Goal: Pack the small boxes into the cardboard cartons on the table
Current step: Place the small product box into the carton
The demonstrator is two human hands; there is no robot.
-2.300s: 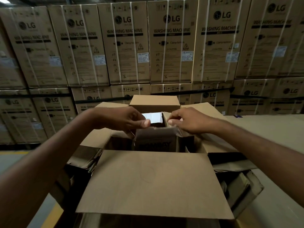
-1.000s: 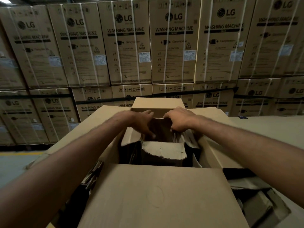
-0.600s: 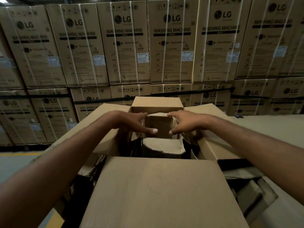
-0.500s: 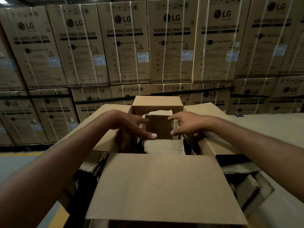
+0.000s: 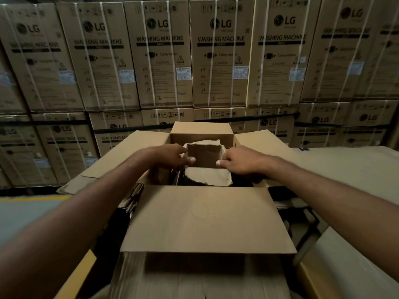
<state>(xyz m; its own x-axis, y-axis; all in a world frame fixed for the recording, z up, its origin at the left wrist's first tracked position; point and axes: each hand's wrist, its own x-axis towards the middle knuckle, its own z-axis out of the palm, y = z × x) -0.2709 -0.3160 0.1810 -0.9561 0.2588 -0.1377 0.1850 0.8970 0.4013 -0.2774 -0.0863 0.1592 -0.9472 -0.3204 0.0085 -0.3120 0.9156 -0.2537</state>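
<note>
An open cardboard carton [image 5: 207, 219] stands in front of me with all its flaps spread outward. Over its opening I hold a small brown box [image 5: 204, 155] between both hands. My left hand [image 5: 167, 157] grips the box's left side, thumb on its front face. My right hand [image 5: 239, 160] grips the right side the same way. Just below the held box, another small box [image 5: 208, 176] with a pale, worn top lies inside the carton. The rest of the carton's inside is dark.
A wall of strapped washing machine cartons [image 5: 220, 61] fills the background. Flattened cardboard pieces [image 5: 129, 203] lie to the left of the carton. A large flat cardboard surface [image 5: 345, 169] stretches to the right. A yellow floor line [image 5: 34, 198] shows at left.
My hands reached down into the carton, closed on a small brown box and have lifted it a little; it now sits higher between my hands over the opening.
</note>
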